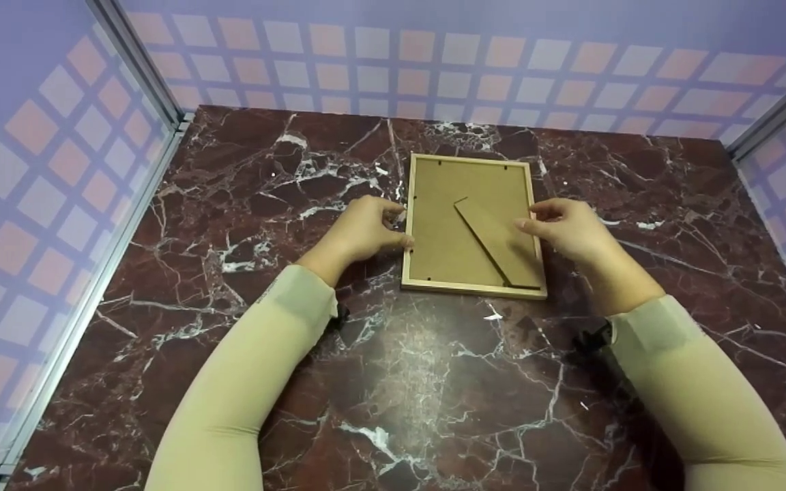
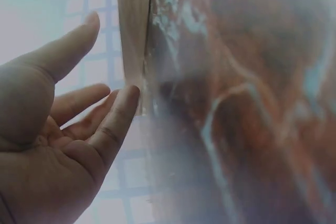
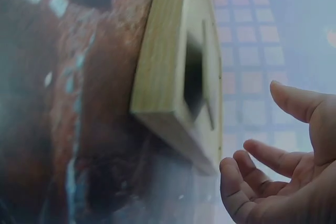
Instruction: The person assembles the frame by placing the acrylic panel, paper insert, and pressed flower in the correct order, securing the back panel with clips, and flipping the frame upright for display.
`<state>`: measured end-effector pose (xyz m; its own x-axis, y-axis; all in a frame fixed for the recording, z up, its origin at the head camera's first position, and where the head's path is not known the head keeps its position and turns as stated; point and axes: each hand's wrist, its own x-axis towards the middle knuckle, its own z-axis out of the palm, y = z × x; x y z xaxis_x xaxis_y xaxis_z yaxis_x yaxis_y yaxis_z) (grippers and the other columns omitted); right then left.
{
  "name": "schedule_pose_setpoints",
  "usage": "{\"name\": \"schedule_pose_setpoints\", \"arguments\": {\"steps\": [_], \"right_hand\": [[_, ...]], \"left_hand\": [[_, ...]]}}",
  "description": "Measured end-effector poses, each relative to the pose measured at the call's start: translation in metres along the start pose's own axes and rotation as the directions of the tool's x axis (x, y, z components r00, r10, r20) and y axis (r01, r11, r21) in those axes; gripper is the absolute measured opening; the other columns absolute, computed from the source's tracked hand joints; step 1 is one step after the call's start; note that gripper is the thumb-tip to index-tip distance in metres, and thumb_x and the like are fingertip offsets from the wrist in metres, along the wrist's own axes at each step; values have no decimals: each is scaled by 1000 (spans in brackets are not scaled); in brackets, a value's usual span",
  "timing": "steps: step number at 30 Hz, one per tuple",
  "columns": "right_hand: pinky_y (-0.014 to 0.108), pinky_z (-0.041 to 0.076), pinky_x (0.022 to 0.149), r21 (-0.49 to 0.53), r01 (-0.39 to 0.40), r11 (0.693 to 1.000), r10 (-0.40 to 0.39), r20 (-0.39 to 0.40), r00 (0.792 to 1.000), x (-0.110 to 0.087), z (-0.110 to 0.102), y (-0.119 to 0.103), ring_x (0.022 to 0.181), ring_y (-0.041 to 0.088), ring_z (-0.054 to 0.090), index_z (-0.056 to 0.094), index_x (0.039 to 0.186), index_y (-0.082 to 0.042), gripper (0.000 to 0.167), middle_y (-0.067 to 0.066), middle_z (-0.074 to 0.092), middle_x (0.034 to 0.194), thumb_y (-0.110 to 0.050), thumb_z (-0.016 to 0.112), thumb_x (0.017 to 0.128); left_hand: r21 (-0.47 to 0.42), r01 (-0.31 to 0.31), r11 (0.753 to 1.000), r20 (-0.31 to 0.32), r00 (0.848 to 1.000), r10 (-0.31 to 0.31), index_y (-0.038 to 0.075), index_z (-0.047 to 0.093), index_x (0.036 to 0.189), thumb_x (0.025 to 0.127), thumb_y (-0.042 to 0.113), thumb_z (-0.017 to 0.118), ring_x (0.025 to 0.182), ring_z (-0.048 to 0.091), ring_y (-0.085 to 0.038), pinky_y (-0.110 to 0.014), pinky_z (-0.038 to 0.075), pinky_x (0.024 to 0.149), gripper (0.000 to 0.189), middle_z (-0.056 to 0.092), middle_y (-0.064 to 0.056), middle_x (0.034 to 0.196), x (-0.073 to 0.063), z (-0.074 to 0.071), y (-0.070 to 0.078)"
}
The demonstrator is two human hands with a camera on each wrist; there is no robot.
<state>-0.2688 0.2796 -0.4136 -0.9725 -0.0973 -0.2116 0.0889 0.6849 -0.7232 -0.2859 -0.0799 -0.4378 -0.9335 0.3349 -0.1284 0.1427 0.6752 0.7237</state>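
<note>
A picture frame [image 1: 437,235] with a light wooden border lies face down on the marbled table, its brown backing up. On the backing, a slanted stand [image 1: 505,249] sits slightly raised, with a dark gap beneath it in the right wrist view. My left hand [image 1: 371,230] is at the frame's left edge, thumb and fingers spread; whether it touches the wood I cannot tell. At the right edge is my right hand [image 1: 568,228], its thumb over the border in the head view. The right wrist view shows its fingers [image 3: 233,187] loosely bent and holding nothing.
The dark red marbled table [image 1: 243,382] has white veins. Purple walls [image 1: 475,61] with pink and white squares enclose its back and sides, with metal rails [image 1: 140,177] at the corners. Small tabs dot the frame's inner border.
</note>
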Motion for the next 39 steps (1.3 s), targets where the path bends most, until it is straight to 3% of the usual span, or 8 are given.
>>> {"name": "schedule_pose_setpoints", "arguments": {"steps": [3, 9, 17, 20, 26, 32, 36, 39], "right_hand": [[21, 55, 93, 59, -62, 996, 59, 45, 997, 6, -1, 8, 119, 23, 66, 53, 163, 7, 75, 29, 63, 160, -40, 75, 109], [17, 62, 91, 197, -156, 968, 134, 120, 984, 13, -2, 17, 92, 1, 70, 35, 172, 9, 86, 30, 59, 162, -36, 74, 110], [18, 68, 88, 411, -202, 889, 145, 167, 975, 14, -2, 23, 83, -2, 79, 32, 170, 15, 79, -12, 78, 98, -8, 75, 107], [18, 69, 85, 453, -197, 869, 137, 162, 977, 13, 1, 23, 82, -2, 79, 34, 169, 16, 78, -15, 77, 90, 1, 74, 104], [19, 69, 85, 509, -171, 844, 113, 143, 983, 9, 8, 23, 85, 1, 79, 42, 165, 16, 71, -14, 80, 92, 9, 73, 101], [19, 68, 78, 483, -110, 869, 95, 56, 994, 9, 11, 20, 84, 2, 78, 54, 161, 8, 66, -8, 82, 101, 10, 73, 98], [19, 68, 80, 451, -80, 889, 90, 0, 996, 10, 13, 19, 85, 0, 76, 56, 161, 5, 67, 8, 81, 124, 10, 73, 97], [18, 68, 82, 449, -84, 890, 102, -16, 995, 9, 16, 21, 87, -2, 75, 55, 162, 4, 69, 17, 76, 138, 10, 73, 96]], "left_hand": [[-85, 43, 995, -12, 999, -44, 1, 68, 153, 94, 23, 95, 131, 76, -31, -44, 58, 123, 68, 74, -17, 152, 4, 1, -4], [-168, 67, 983, -21, 997, -72, -4, 67, 152, 94, 15, 94, 146, 69, -33, -42, 51, 132, 66, 71, -20, 156, 9, 3, -4], [-241, 114, 964, 6, 993, -116, -2, 70, 150, 94, 6, 91, 146, 68, -31, -38, 50, 132, 60, 75, -19, 151, 20, 9, 4], [-262, 123, 957, -3, 992, -128, -2, 72, 147, 92, 1, 90, 143, 70, -32, -38, 51, 130, 58, 77, -20, 147, 21, 9, 6], [-284, 150, 947, -10, 987, -160, -5, 69, 150, 87, -7, 87, 141, 69, -32, -38, 52, 129, 65, 76, -22, 146, 18, 8, 7], [-342, 138, 930, -50, 985, -165, -4, 68, 151, 88, -9, 84, 137, 71, -32, -39, 55, 126, 65, 77, -22, 146, 18, 6, 9], [-428, 144, 892, -79, 977, -196, 0, 68, 152, 89, -10, 83, 125, 75, -27, -32, 60, 114, 66, 76, -21, 147, 16, 6, 11], [-477, 166, 863, -69, 972, -225, 3, 69, 153, 92, -8, 81, 113, 73, -24, -26, 60, 93, 64, 73, -17, 153, 13, 8, 11]]}}
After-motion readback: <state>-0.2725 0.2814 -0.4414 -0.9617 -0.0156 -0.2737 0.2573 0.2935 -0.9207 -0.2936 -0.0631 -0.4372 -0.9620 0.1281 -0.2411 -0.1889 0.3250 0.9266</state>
